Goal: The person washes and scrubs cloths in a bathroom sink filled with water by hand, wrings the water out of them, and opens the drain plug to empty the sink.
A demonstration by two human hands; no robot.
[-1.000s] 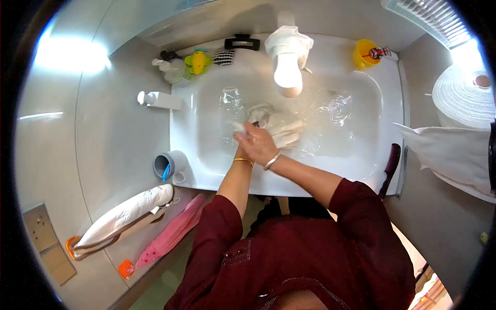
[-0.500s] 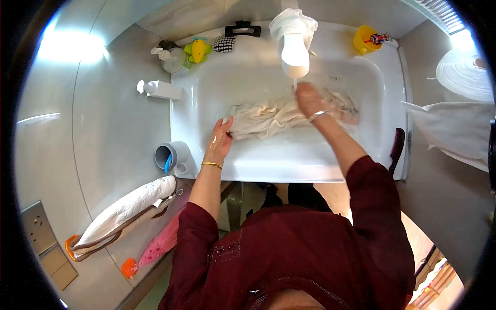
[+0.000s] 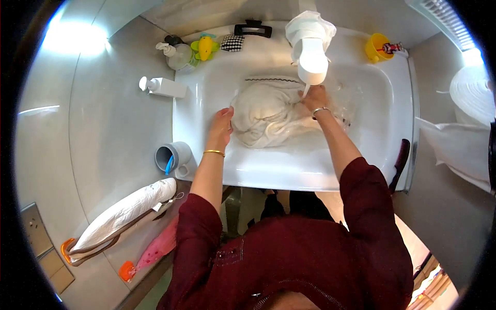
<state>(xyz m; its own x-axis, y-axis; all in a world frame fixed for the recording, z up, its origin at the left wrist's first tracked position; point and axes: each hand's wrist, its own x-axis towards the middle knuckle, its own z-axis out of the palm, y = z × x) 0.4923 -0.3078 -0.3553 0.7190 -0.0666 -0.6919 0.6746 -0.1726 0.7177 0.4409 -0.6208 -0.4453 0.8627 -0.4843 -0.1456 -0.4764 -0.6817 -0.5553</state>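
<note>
A wet, cream-white cloth (image 3: pixel 266 111) lies bunched up in the white sink (image 3: pixel 258 173), with a dark patterned edge along its top. My left hand (image 3: pixel 222 125) is at the cloth's left side, its fingers curled against the edge of it. Under the white faucet (image 3: pixel 312 64), my right hand (image 3: pixel 314 98) grips the cloth's right part, with a thin stream of water falling beside the fingers. Some of the cloth spreads in the water to the right of that hand.
Pump bottles (image 3: pixel 178 57), a yellow toy (image 3: pixel 205 47) and a black hair clip (image 3: pixel 253 29) line the back rim. A yellow cup (image 3: pixel 378 48) stands back right, a dark comb (image 3: pixel 400 164) front right, a grey mug (image 3: pixel 173 157) front left.
My hands have moved apart from where they were together over the sink. The cloth has been spread out, then gathered into a rounder bundle at the left. The water has dropped.
</note>
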